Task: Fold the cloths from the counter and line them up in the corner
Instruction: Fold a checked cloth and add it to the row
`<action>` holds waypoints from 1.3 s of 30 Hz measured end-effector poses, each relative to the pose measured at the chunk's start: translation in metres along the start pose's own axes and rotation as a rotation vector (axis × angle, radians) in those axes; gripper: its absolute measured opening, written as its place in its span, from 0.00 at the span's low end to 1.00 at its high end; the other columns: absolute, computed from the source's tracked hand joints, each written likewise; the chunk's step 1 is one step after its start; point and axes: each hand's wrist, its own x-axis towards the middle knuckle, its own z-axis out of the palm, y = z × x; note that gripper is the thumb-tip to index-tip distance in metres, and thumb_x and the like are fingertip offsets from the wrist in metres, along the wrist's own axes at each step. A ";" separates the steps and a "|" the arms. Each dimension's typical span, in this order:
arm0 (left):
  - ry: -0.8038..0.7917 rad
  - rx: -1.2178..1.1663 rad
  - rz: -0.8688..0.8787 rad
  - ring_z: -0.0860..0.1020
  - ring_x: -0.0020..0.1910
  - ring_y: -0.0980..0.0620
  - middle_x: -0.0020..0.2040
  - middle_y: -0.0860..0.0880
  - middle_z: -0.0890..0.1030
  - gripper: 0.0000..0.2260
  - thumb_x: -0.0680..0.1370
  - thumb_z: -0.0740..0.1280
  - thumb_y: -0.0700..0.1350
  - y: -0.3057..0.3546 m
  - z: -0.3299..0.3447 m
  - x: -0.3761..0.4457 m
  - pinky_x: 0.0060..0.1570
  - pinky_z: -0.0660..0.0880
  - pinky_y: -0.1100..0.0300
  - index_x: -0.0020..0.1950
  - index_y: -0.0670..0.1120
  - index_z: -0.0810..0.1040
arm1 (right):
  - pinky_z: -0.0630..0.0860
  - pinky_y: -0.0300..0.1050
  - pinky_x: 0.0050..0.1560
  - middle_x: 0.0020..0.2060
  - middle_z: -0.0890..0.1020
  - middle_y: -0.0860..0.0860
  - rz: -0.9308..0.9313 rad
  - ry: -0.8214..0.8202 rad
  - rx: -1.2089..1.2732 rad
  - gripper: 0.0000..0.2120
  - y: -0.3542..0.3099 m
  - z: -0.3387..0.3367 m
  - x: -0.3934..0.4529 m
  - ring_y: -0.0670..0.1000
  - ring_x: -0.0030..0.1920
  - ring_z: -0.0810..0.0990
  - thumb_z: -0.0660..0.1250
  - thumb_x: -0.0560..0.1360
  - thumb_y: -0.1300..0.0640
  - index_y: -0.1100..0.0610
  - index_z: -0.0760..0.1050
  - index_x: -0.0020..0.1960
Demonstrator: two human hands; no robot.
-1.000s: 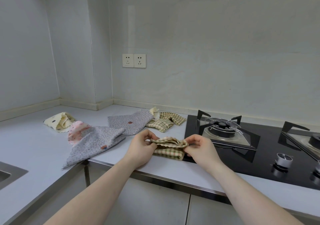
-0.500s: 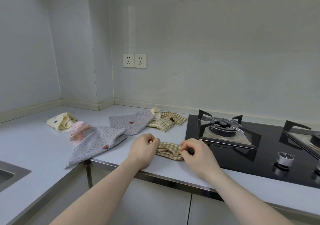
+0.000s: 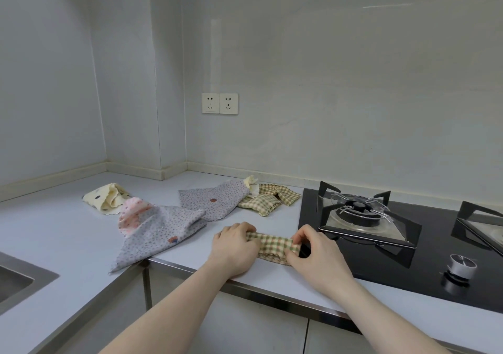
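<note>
A small green-and-orange checked cloth [image 3: 275, 245] lies folded into a narrow strip on the counter's front part, beside the hob. My left hand [image 3: 235, 247] grips its left end and my right hand [image 3: 313, 253] pinches its right end, both resting on the counter. Behind them lie unfolded cloths: a grey dotted cloth [image 3: 160, 234] hanging over the inner counter edge, a pink patterned cloth [image 3: 133, 212] under it, a cream cloth [image 3: 106, 198], a second grey dotted cloth [image 3: 215, 198] and another checked cloth [image 3: 269, 200].
A black glass gas hob [image 3: 424, 250] with burner grates and a knob [image 3: 461, 265] fills the right side. A sink [image 3: 16, 280] is at the left edge. The L-shaped counter [image 3: 54, 234] meets the walls in a corner with a boxed column; two sockets [image 3: 220, 103] sit above.
Both hands have lowered the checked cloth from just above the counter onto its surface and now press it flat as a narrow strip. The other cloths have not moved.
</note>
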 end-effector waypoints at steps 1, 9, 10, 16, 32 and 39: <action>0.006 -0.019 0.001 0.69 0.71 0.48 0.70 0.52 0.75 0.19 0.80 0.60 0.52 0.000 -0.001 -0.001 0.73 0.62 0.49 0.71 0.56 0.73 | 0.78 0.50 0.54 0.47 0.80 0.40 0.003 -0.020 -0.005 0.15 -0.001 -0.001 0.000 0.46 0.51 0.77 0.64 0.67 0.35 0.38 0.67 0.49; 0.002 -0.137 -0.010 0.73 0.60 0.50 0.56 0.55 0.77 0.15 0.75 0.63 0.51 -0.001 -0.008 -0.004 0.60 0.70 0.52 0.61 0.57 0.76 | 0.69 0.44 0.58 0.53 0.72 0.37 -0.003 -0.140 -0.073 0.22 -0.008 -0.007 0.000 0.46 0.56 0.69 0.68 0.73 0.44 0.36 0.68 0.65; -0.008 -0.143 -0.005 0.73 0.57 0.50 0.53 0.55 0.76 0.12 0.74 0.62 0.53 -0.002 -0.007 -0.003 0.57 0.69 0.53 0.56 0.58 0.76 | 0.68 0.43 0.57 0.51 0.70 0.35 -0.015 -0.145 -0.069 0.20 -0.007 -0.007 0.000 0.44 0.56 0.69 0.68 0.73 0.45 0.36 0.69 0.64; -0.040 -0.350 -0.013 0.76 0.45 0.54 0.44 0.54 0.79 0.07 0.74 0.65 0.47 -0.002 -0.007 -0.008 0.44 0.73 0.55 0.50 0.57 0.73 | 0.67 0.33 0.48 0.53 0.70 0.31 -0.003 -0.132 -0.003 0.18 0.004 0.003 0.000 0.39 0.54 0.68 0.69 0.72 0.45 0.33 0.69 0.59; -0.533 -0.619 -0.522 0.76 0.44 0.50 0.45 0.48 0.79 0.14 0.70 0.73 0.50 0.044 -0.099 -0.012 0.43 0.75 0.51 0.49 0.44 0.75 | 0.78 0.33 0.49 0.44 0.86 0.39 0.530 -0.353 0.353 0.13 -0.082 -0.085 0.024 0.42 0.49 0.84 0.74 0.74 0.63 0.45 0.82 0.50; -0.595 -0.733 -0.439 0.72 0.37 0.54 0.40 0.50 0.75 0.14 0.76 0.72 0.49 0.108 -0.179 -0.055 0.39 0.69 0.58 0.49 0.41 0.73 | 0.81 0.46 0.44 0.45 0.86 0.48 0.644 -0.407 0.394 0.09 -0.147 -0.210 -0.013 0.49 0.45 0.85 0.74 0.76 0.61 0.47 0.82 0.50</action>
